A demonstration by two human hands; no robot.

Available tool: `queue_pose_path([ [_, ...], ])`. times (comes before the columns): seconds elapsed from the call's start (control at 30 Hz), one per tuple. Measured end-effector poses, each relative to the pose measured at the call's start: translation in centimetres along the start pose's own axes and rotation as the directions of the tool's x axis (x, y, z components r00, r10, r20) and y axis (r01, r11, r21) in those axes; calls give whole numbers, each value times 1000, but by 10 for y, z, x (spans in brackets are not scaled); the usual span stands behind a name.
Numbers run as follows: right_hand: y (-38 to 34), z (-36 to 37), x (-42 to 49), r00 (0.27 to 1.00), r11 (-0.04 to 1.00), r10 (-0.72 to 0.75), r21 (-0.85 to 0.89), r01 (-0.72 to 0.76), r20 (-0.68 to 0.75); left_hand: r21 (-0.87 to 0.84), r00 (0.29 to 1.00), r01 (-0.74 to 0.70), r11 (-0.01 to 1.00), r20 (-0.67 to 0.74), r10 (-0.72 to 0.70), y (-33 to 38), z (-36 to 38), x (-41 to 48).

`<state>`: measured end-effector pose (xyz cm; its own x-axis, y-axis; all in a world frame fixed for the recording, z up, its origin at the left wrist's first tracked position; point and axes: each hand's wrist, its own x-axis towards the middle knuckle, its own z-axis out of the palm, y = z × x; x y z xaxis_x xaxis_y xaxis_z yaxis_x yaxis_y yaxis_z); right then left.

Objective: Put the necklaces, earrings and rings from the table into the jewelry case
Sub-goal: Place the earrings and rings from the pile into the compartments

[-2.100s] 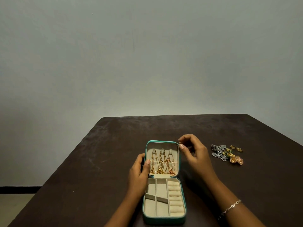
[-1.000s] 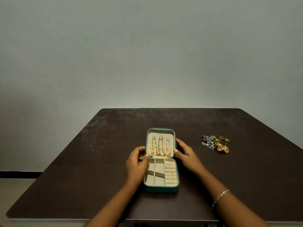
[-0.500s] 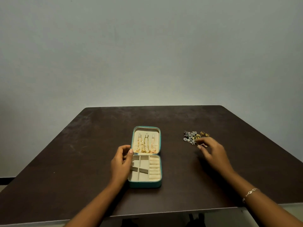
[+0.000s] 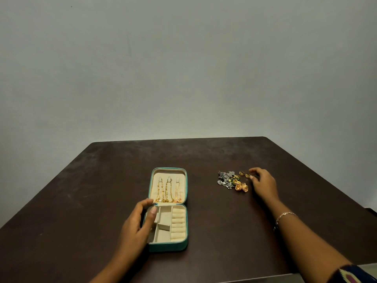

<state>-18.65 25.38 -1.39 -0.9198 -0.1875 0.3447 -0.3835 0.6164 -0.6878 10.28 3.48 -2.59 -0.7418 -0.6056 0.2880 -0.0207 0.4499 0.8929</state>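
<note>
The teal jewelry case (image 4: 184,221) lies open on the dark table (image 4: 102,180). Three gold necklaces (image 4: 168,190) hang inside its lid. The tray has bare compartments and ring rolls (image 4: 178,224). My left hand (image 4: 135,223) grips the case's left wall, thumb over the rim. A pile of silver and gold earrings (image 4: 230,180) lies to the right of the case, with gold rings (image 4: 244,174) at its far right edge. My right hand (image 4: 263,183) rests just right of the pile, thumb and forefinger tips touching a gold ring.
A plain wall stands behind the table. The table's near edge (image 4: 224,279) runs along the bottom of the view and its right edge slopes away at the right. A bracelet (image 4: 284,215) sits on my right wrist.
My right hand left the case lid and reached right to the pile, then shifted to the rings at its edge. My left hand stayed on the case. The view pulled back and turned right.
</note>
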Motion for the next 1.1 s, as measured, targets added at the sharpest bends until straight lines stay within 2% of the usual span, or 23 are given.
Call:
queue_pose_path([
  [0.2, 3, 11, 16, 999, 992, 54, -111, -53, 7, 14, 1000, 4, 1000, -17, -4, 4, 1, 3],
  [0.3, 5, 12, 15, 998, 990, 67, -123, -66, 1, 60, 996, -65, 996, -57, 69, 4, 2, 3],
  [0.37, 4, 12, 13, 997, 994, 73, -73, -75, -32, 121, 990, -108, 987, -77, 118, 3, 0, 2],
  [0.47, -3, 7, 1, 981, 992, 85, 103, -67, -172, 211, 973, -170, 963, -120, 198, 1, -4, -1],
  [0.53, -8, 2, -13, 962, 980, 67, 196, -15, -264, 257, 955, -225, 940, -131, 265, 1, -3, -2],
  [0.6, -20, -2, -30, 963, 957, -4, 277, 81, -268, 294, 937, -289, 911, -107, 332, 2, 0, -3],
  [0.67, -45, -1, -54, 972, 900, -154, 381, 212, -177, 331, 925, -329, 884, -76, 373, 3, 2, -3],
  [0.7, -61, 1, -68, 964, 863, -253, 430, 265, -85, 342, 920, -340, 876, -73, 385, 2, 2, -4],
  [0.77, -92, 10, -98, 896, 812, -415, 509, 286, 160, 352, 908, -362, 863, -77, 412, 1, 2, -5],
  [0.83, -117, 21, -122, 810, 811, -469, 534, 238, 351, 356, 901, -377, 855, -71, 427, 1, 1, -5],
  [0.9, -132, 31, -139, 779, 803, -480, 560, 205, 404, 343, 899, -393, 853, -55, 435, 2, 1, -6],
  [1.0, -143, 42, -150, 756, 786, -516, 573, 231, 403, 298, 909, -379, 876, -58, 413, 3, 1, -7],
  [1.1, -143, 50, -156, 772, 775, -507, 595, 213, 383, 309, 914, -361, 880, -69, 399, 2, 0, -7],
])
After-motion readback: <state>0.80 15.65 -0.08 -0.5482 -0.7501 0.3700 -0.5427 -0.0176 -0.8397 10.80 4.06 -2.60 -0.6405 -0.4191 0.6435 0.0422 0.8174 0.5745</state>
